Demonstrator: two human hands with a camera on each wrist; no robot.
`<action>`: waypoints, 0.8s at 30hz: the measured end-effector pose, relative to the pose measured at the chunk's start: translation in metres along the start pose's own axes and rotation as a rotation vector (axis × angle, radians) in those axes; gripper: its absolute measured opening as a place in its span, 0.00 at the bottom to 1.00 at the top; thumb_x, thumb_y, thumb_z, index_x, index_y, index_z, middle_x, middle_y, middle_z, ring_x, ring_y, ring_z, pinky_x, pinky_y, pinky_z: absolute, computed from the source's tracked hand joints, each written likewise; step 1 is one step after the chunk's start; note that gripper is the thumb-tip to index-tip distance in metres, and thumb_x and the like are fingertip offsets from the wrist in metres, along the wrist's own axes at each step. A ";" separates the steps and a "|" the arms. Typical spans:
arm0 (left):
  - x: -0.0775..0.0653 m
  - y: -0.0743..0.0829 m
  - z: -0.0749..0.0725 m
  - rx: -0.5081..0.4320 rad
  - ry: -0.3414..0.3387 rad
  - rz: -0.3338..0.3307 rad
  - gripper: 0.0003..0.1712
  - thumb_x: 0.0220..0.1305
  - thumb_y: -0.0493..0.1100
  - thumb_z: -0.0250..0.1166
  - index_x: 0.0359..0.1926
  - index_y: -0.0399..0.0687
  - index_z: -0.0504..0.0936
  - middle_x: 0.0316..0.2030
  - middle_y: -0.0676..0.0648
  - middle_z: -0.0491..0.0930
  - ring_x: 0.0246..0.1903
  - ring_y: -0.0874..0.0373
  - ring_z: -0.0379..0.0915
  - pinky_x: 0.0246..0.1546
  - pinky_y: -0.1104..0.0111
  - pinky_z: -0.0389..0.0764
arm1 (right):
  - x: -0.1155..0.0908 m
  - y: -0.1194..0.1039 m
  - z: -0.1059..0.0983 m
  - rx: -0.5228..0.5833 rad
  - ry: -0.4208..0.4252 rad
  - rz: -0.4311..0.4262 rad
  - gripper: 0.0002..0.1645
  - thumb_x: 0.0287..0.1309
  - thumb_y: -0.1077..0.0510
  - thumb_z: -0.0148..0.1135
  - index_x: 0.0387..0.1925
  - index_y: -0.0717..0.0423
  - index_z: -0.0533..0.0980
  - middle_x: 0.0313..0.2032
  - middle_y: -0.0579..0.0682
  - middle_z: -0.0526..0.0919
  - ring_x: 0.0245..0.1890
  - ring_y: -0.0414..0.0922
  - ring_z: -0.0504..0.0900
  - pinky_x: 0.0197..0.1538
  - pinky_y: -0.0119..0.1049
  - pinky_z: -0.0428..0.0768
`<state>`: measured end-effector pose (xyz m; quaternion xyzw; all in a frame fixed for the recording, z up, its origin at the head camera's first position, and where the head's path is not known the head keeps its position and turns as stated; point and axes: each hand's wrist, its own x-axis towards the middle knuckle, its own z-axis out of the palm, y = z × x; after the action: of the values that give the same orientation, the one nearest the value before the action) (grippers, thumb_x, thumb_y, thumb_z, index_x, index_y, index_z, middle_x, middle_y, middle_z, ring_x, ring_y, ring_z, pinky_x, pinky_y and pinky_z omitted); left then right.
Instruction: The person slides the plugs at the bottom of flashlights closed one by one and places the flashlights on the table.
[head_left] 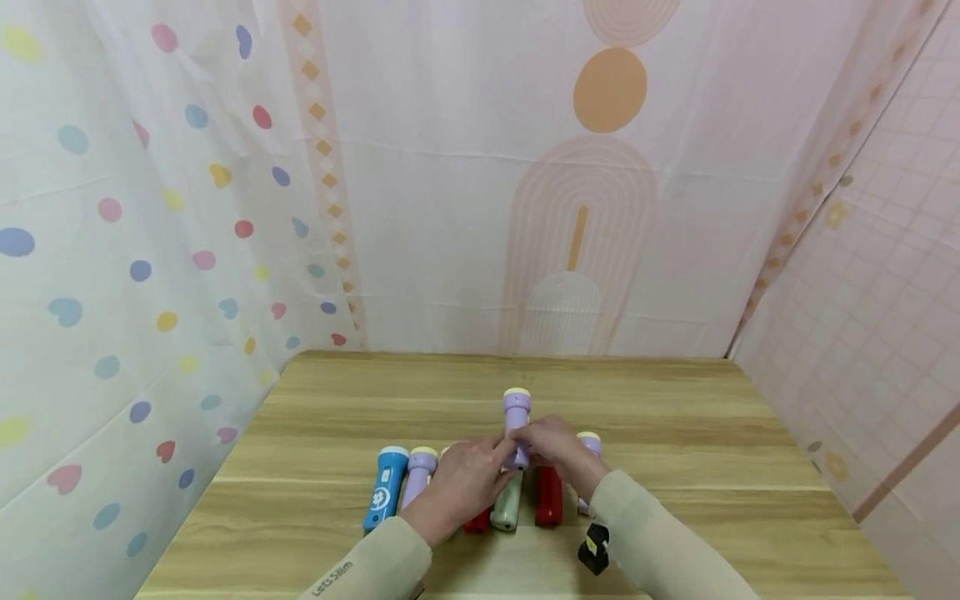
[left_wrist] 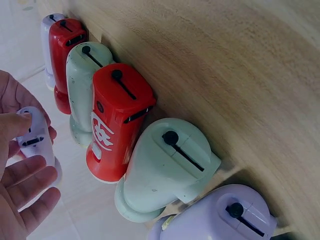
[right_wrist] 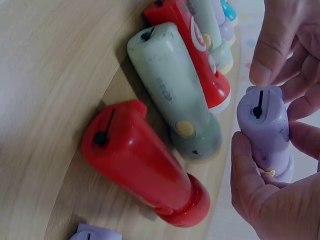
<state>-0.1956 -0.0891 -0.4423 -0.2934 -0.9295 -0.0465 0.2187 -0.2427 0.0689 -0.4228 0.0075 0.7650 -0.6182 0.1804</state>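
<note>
A lavender flashlight point(head_left: 517, 408) is held above the row, its pale-yellow-rimmed head away from me. My right hand point(head_left: 558, 446) grips its barrel, with fingers and thumb around the sides in the right wrist view. The left hand point(head_left: 467, 477) is at the near end; its thumb point(left_wrist: 19, 125) touches the slotted end face while the other fingers are spread loosely beside it. Beneath the hands lie a red flashlight point(right_wrist: 140, 155), a pale green flashlight point(right_wrist: 172, 80) and another red flashlight point(left_wrist: 120, 110) with a white print.
On the wooden table point(head_left: 360, 392), a blue flashlight point(head_left: 386, 487) and a lavender flashlight point(head_left: 420, 471) lie at the row's left. A second pale green flashlight point(left_wrist: 160, 165) lies beside them. Another lavender flashlight point(head_left: 589, 443) ends the row at right. A small black block point(head_left: 595, 550) is near my right sleeve.
</note>
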 end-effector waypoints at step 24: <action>-0.027 -0.013 0.001 -0.013 -0.333 -0.212 0.09 0.58 0.51 0.69 0.35 0.52 0.84 0.35 0.47 0.77 0.38 0.51 0.73 0.31 0.59 0.80 | 0.007 0.005 -0.073 -0.080 0.199 0.058 0.25 0.60 0.61 0.61 0.51 0.80 0.72 0.41 0.64 0.80 0.38 0.50 0.80 0.42 0.43 0.84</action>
<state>-0.1836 -0.1136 -0.4539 -0.1989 -0.9782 -0.0259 0.0539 -0.2681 0.1375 -0.4170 0.0837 0.8026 -0.5781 0.1212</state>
